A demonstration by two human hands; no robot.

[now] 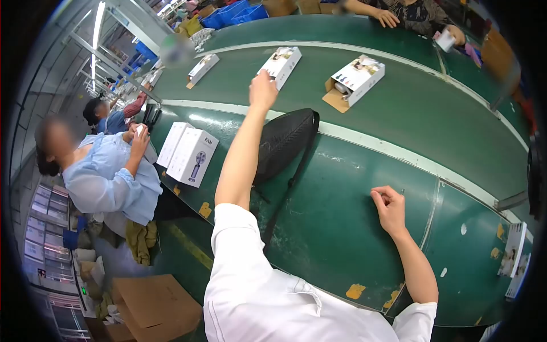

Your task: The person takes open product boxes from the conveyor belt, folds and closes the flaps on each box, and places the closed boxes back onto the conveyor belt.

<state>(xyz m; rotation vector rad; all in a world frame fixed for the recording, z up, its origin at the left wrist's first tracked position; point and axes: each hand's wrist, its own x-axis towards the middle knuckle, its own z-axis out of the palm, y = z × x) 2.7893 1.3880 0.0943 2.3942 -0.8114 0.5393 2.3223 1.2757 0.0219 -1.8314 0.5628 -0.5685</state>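
Note:
My left hand [263, 90] reaches out over the green conveyor belt, its fingers closed at the near end of a white printed box [283, 64]. The hand covers that end of the box. My right hand [390, 210] hovers over the green table with thumb and fingers curled together. A thin dark tip shows beside its fingers; what it belongs to is hidden. Right of my left hand, another white box [359, 78] lies on the belt with its brown end flap open and something pale inside. Farther left lies a third box [203, 69], also with a flap out.
A black mesh bag [285, 145] with a strap lies on the table [336, 228] under my left forearm. Two white fan boxes [196, 157] stand left of it. Co-workers are at left and across the belt. More boxes [513, 256] stand at far right; a carton [154, 308] sits below.

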